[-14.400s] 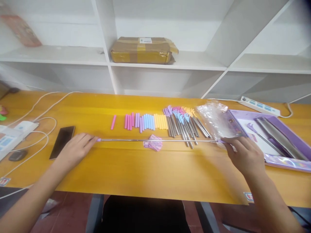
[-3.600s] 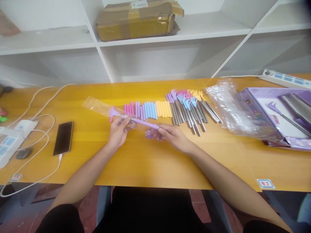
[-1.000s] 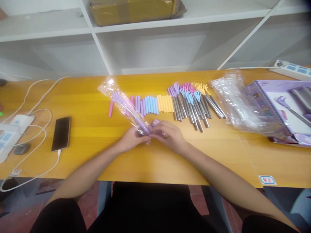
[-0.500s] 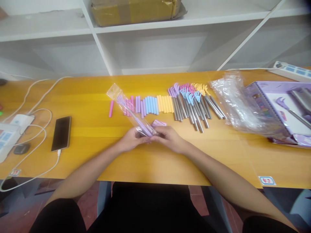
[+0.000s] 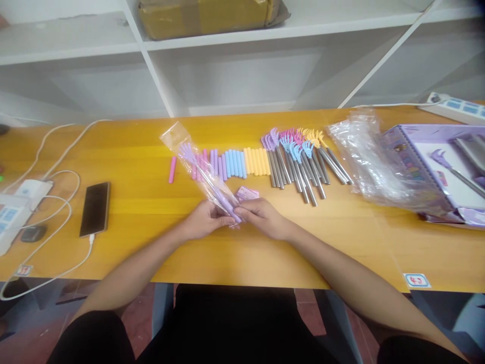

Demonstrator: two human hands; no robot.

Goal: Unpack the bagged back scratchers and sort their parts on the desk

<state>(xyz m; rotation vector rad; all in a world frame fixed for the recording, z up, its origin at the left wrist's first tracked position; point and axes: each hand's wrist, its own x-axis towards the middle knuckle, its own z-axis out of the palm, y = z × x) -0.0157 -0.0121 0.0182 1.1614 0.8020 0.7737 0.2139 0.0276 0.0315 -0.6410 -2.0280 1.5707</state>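
Observation:
Between my two hands is a purple back scratcher (image 5: 207, 177) with a claw head and a metal shaft, inside a clear plastic bag (image 5: 175, 135). My left hand (image 5: 202, 221) pinches the bagged handle end from the left. From the right, my right hand (image 5: 264, 217) grips the same end with thumb and fingers. The claw points away, up and to the left, over a row of pink, purple, blue and yellow handle sleeves (image 5: 235, 164). A small stack of pink cards (image 5: 247, 193) lies just beyond my right hand.
Several back scratchers with bare metal shafts (image 5: 303, 167) lie right of the sleeves. Further right are clear bags (image 5: 373, 162) and a purple box (image 5: 424, 172) holding another scratcher. A phone (image 5: 94, 209), cables and a power strip (image 5: 22, 210) are at left. Shelves (image 5: 242, 76) stand behind.
The bagged back scratcher has tilted a little and its handle end shows lower between my hands. My right thumb has shifted along the bag. Things on the table stay put.

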